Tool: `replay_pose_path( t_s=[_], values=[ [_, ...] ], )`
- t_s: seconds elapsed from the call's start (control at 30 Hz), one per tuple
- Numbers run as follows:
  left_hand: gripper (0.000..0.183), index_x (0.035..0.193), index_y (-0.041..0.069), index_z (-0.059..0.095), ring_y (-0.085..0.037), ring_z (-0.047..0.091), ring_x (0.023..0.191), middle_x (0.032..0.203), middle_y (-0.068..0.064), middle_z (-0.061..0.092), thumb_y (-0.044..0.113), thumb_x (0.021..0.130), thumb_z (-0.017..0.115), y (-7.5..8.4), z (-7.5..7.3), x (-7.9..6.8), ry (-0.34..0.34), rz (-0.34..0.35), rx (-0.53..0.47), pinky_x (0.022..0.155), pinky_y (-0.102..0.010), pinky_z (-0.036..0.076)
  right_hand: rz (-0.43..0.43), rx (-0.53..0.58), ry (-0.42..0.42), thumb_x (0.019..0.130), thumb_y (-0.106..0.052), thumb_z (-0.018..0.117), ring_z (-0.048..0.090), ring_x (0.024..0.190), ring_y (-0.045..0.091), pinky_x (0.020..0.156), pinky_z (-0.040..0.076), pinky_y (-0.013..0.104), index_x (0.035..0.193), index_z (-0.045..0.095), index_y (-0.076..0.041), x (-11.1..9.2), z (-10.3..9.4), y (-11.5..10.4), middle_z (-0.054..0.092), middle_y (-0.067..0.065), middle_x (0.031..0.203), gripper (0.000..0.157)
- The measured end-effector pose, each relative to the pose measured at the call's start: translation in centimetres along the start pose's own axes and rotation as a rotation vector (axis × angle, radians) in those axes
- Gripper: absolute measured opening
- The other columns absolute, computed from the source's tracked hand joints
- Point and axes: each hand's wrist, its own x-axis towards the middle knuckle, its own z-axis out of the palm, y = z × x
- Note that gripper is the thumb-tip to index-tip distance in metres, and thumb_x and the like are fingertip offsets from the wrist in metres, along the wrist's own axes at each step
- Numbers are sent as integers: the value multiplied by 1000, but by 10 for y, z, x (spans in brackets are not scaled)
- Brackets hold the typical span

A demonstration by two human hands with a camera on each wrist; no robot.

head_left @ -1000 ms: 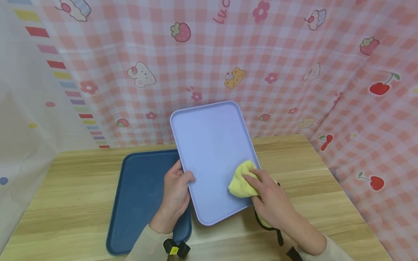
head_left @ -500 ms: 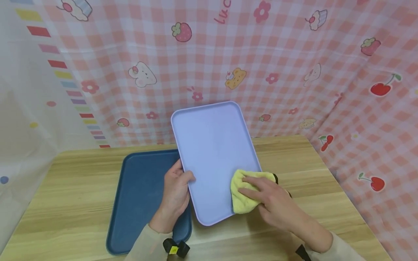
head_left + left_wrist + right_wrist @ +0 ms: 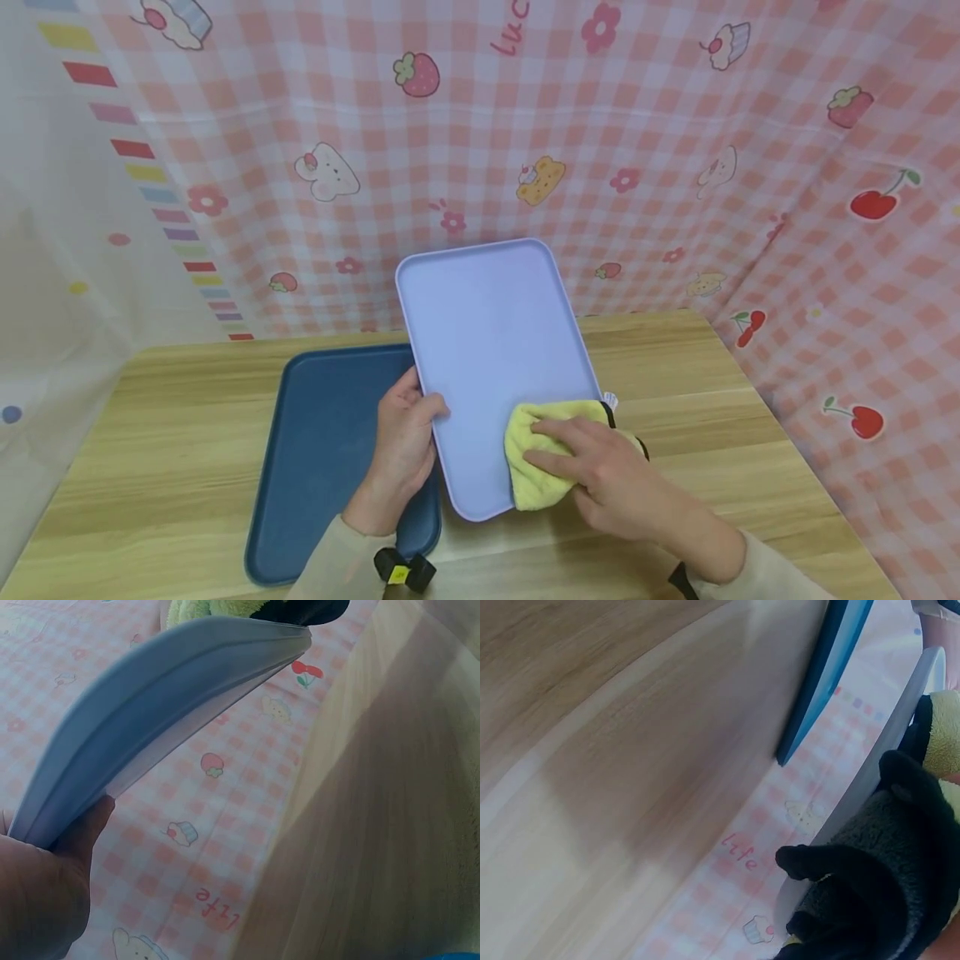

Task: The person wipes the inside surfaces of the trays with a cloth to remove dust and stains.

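Observation:
In the head view a lavender rectangular tray [image 3: 487,333] is held up tilted over the table. My left hand [image 3: 405,437] grips its left side, thumb over the rim and the other fingers behind. On the tray's lower right corner, my right hand [image 3: 618,479] holds a yellow cleaning cloth [image 3: 525,425] with two fingers spread on top; the thumb is hidden. The right wrist view shows the cloth's dark grey underside [image 3: 877,840] hanging in folds beside the tray edge. From the left wrist, the tray's underside [image 3: 150,705] appears with my thumb and fingers at its edge.
A dark blue tray [image 3: 322,433] lies flat on the wooden table [image 3: 735,467], left of and partly behind the lavender one. A pink checked curtain [image 3: 480,167] hangs along the back and right, with a pale curtain [image 3: 67,208] at the left.
The yellow cloth and right hand have slid down toward the tray's lower right corner, then leftward. The cloth has spread flatter. The left hand keeps its grip; the tray's top edge dips slightly.

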Motion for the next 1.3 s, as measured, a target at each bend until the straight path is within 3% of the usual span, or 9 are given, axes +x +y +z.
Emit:
replay_pose_path(
  t_s=[0.5,0.83,1.07,1.3],
  values=[
    [72,148,-3,53,-30,65,119,134,-25,64,-17,77,46,-1,1,-3,-32,-17,-6,93,-37,56,-116,-29,-3,68,1,63,61,120,24,98,52,42,131,73,-19,26,13,-26,62,5,142,67],
    [74,146,-5,54,-28,64,118,131,-24,67,-18,74,46,-2,5,-4,-26,-10,-3,91,-34,55,-87,-35,-78,72,0,66,59,122,23,98,53,42,132,72,-23,37,16,-39,60,3,144,64],
    [72,144,-5,57,-28,64,118,131,-25,67,-19,74,46,-4,6,-5,-57,-1,-10,92,-34,55,-105,-65,-50,68,2,62,61,115,24,98,52,40,129,73,-21,42,17,-37,62,5,140,66],
    [72,144,-5,56,-28,65,118,133,-26,66,-18,75,45,-4,7,-6,-66,-8,-6,93,-34,56,-47,-64,-69,67,3,64,60,115,24,97,52,38,128,74,-20,46,11,-30,62,5,141,67]
  ],
)
